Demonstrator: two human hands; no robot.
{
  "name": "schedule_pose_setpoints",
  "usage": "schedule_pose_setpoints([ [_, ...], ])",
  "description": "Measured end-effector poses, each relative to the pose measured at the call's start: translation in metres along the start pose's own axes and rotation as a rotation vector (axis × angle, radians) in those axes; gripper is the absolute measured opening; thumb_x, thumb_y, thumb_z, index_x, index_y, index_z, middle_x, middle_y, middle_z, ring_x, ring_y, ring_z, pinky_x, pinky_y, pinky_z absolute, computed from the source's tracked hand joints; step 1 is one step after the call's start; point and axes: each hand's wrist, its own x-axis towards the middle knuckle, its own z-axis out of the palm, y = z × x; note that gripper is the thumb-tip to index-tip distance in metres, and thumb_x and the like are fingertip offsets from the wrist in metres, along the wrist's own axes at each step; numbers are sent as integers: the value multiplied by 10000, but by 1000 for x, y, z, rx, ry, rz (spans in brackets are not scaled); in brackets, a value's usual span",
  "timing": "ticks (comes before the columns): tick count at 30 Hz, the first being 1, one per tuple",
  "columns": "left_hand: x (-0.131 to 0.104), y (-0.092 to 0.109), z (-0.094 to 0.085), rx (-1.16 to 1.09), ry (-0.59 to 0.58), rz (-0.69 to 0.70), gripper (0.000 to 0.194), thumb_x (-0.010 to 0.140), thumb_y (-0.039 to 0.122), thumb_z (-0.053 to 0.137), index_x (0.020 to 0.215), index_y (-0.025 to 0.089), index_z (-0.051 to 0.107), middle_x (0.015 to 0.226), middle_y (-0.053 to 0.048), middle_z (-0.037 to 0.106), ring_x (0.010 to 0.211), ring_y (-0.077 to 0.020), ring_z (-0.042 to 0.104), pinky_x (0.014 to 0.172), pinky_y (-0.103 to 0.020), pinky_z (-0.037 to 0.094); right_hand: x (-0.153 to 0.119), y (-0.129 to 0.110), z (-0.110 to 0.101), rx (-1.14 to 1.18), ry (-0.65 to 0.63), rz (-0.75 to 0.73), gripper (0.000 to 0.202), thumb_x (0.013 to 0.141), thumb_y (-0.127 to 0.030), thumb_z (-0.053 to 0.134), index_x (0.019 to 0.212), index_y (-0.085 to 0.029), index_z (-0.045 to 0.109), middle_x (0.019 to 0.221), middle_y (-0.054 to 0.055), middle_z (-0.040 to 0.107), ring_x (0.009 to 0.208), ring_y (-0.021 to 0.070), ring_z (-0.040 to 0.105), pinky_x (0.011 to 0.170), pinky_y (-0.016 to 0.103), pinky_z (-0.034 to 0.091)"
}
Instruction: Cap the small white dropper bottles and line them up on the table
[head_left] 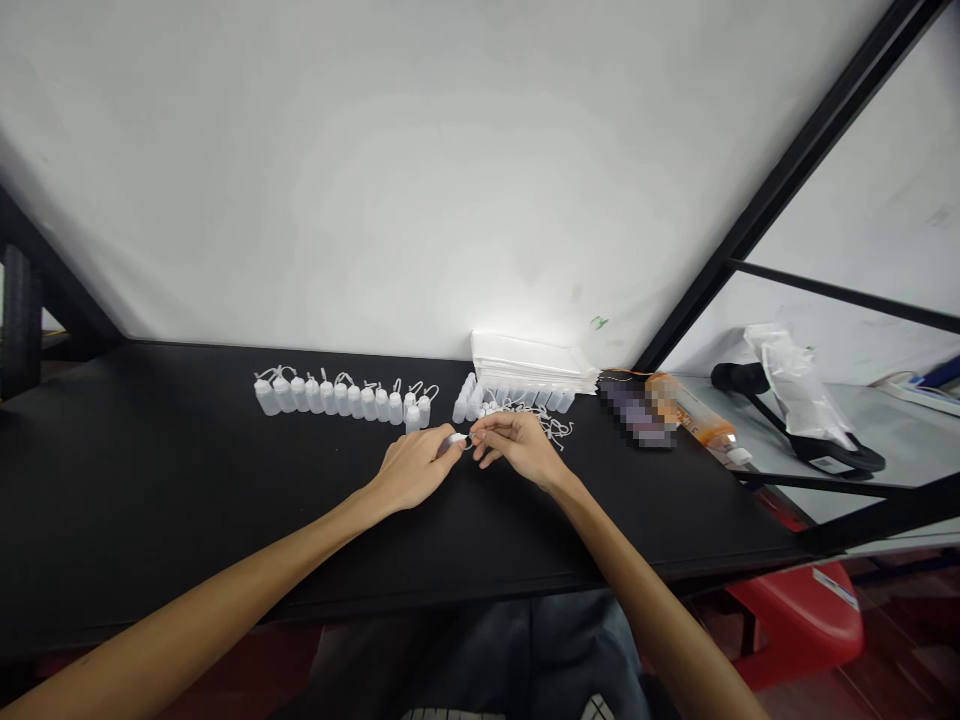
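I have the left hand [416, 467] wrapped around a small squeeze bottle [455, 438], its white top poking out at three o'clock from the fingers, just above the worktop [187, 490] and near my centre of view. The right hand [520, 445] faces it with thumb and forefinger drawn close together beside a thin strap [469, 446] at that top; I cannot tell whether they are clamped on it. The hands are near each other, with only the top and strap between them.

I judge the bottle very light and soft-walled, so I'd hold it low on the body with mild pressure; a hard squeeze would dent it, and smooth plastic may twist in dry fingers. The strap looks thin and springy, best pinched close to its cap end, since it could flick away.

At ten o'clock from the hands stands a row of strapped bottles [342, 400]; at twelve, more squeeze bottles [471, 402]; past the right hand, toward three, loose tethered caps [558, 431]. A white stack [529, 362] lies at one o'clock.
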Motion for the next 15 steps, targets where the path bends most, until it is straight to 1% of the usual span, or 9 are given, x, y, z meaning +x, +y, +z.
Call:
schedule_pose_setpoints([
  [7, -1, 1, -2, 59, -26, 9, 333, 939, 401, 348, 765, 206, 554, 703, -18, 604, 715, -212, 581, 597, -266, 299, 1, 3, 0, -52, -22, 1, 268, 756, -369, 715, 829, -116, 667, 713, 28, 629, 606, 136, 653, 529, 256, 576],
  [12, -1, 1, -1, 110, -24, 22, 298, 939, 373, 366, 842, 215, 600, 723, -19, 633, 749, -219, 604, 612, -272, 312, 0, 2, 0, -80, -43, -11, 245, 765, -305, 688, 929, -128, 643, 717, 15, 631, 586, 135, 654, 532, 266, 578],
  [15, -1, -1, 1, 129, -24, 33, 291, 942, 356, 372, 836, 210, 599, 746, -23, 648, 754, -218, 613, 610, -270, 314, -1, 3, 0, -75, -58, -15, 237, 765, -290, 683, 939, -134, 641, 718, 12, 635, 586, 136, 659, 544, 271, 580],
])
